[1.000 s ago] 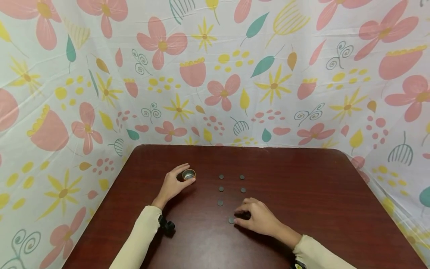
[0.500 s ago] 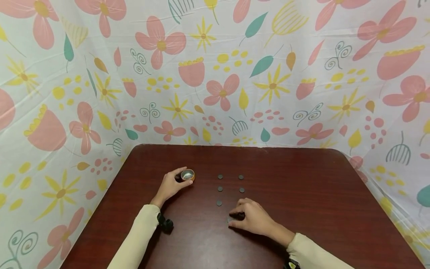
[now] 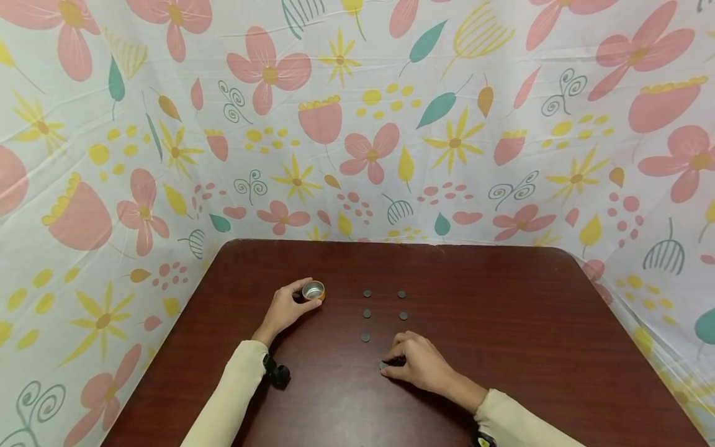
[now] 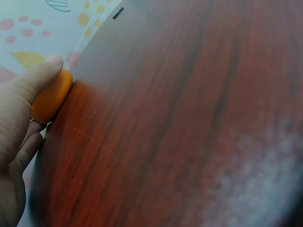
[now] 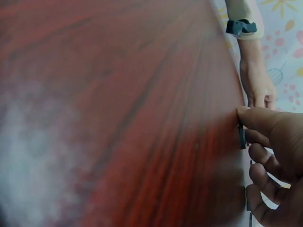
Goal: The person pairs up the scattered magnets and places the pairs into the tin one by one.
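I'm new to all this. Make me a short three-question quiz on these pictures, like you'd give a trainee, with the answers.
1. What colour is the outside of the tin that the left hand holds? A) blue B) orange C) green
2. True or false: the right hand is touching the tin.
3. Besides the dark disc at the right hand, how many other discs lie on the table?

Key: 1. B. 2. False; it pinches the dark disc. 3. Five.
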Available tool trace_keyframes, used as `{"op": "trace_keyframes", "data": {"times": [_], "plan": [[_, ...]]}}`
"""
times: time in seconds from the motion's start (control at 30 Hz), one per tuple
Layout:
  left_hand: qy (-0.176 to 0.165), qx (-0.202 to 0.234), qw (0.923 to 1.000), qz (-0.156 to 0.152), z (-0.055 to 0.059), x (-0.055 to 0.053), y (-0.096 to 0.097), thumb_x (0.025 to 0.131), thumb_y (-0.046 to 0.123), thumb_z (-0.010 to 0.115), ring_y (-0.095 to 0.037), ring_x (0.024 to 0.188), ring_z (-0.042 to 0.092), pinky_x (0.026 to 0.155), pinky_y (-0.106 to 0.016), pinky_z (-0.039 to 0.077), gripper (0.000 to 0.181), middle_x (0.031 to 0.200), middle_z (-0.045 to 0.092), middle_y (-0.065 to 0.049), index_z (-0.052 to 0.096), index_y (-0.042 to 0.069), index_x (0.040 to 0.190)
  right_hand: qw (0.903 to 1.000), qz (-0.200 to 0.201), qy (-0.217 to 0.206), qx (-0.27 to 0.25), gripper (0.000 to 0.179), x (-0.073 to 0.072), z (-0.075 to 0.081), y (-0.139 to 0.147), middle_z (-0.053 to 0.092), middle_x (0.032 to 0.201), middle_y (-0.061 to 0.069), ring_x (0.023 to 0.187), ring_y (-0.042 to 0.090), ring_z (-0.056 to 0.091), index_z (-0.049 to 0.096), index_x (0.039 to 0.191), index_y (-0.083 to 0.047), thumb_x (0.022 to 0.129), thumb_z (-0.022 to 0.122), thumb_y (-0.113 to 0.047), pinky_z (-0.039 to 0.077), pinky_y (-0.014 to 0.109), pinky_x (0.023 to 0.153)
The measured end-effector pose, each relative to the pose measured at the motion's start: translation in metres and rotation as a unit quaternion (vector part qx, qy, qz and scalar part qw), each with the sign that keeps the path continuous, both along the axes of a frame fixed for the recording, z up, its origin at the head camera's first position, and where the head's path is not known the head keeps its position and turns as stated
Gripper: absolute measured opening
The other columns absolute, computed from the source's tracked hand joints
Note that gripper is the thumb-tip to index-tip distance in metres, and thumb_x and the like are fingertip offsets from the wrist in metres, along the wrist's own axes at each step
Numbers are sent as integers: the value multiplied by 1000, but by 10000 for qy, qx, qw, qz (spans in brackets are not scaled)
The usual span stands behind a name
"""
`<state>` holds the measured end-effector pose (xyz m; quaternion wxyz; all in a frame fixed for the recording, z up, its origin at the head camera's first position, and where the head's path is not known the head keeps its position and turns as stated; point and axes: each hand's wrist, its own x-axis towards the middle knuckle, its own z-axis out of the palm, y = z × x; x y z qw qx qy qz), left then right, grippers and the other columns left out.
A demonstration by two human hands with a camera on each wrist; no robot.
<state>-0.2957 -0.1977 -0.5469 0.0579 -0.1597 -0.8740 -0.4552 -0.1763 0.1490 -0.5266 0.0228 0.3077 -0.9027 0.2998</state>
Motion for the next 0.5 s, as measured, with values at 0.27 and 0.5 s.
{"op": "trace_keyframes", "data": {"times": [0.27, 0.5], "plan": [[-18, 79, 10000, -29, -2, 1, -1, 87, 32, 85, -22, 102, 65, 87, -45, 54, 66, 127, 69, -4, 60, 9, 144, 9998, 72, 161, -120, 15, -1, 2, 0, 63, 84, -17, 77, 0, 50, 85, 93, -17, 83, 88, -27, 45, 19, 62], [-57, 113, 9999, -21, -2, 0, -1, 87, 32, 84, -24, 106, 65, 90, -47, 54, 67, 130, 68, -5, 59, 10, 145, 9994, 51, 321, -72, 14, -1, 9, 3, 65, 86, -16, 78, 1, 52, 84, 92, -18, 82, 88, -27, 46, 19, 63]]}}
